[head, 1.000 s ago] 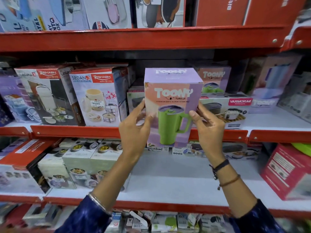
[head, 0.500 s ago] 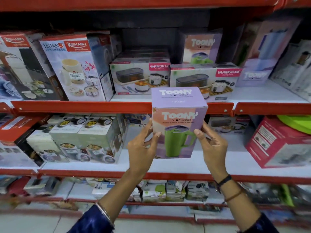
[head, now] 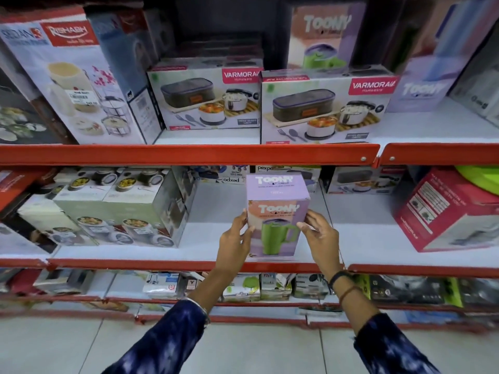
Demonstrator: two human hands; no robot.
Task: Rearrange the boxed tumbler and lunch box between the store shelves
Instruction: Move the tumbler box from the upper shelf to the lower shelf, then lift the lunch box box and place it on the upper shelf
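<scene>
A lilac Toony tumbler box (head: 276, 209) with a green mug pictured on it stands upright on the white lower shelf (head: 213, 238), near its red front edge. My left hand (head: 235, 240) grips its left side and my right hand (head: 320, 236) its right side. Two Varmora lunch boxes sit side by side on the shelf above, one on the left (head: 206, 97) and one on the right (head: 328, 109). Another Toony box (head: 322, 36) stands behind them.
Tall Rishabh lunch-pack boxes (head: 73, 76) fill the upper shelf's left. Steel container boxes (head: 118, 206) crowd the lower shelf's left, a red box (head: 445, 211) its right, Pexpo boxes (head: 232, 176) its back. White shelf shows on both sides of the held box. Small boxes line the bottom shelf (head: 243, 288).
Both hands have carried the tumbler box down from in front of the upper shelf to the lower shelf, where it now rests. The camera has tilted downward with it.
</scene>
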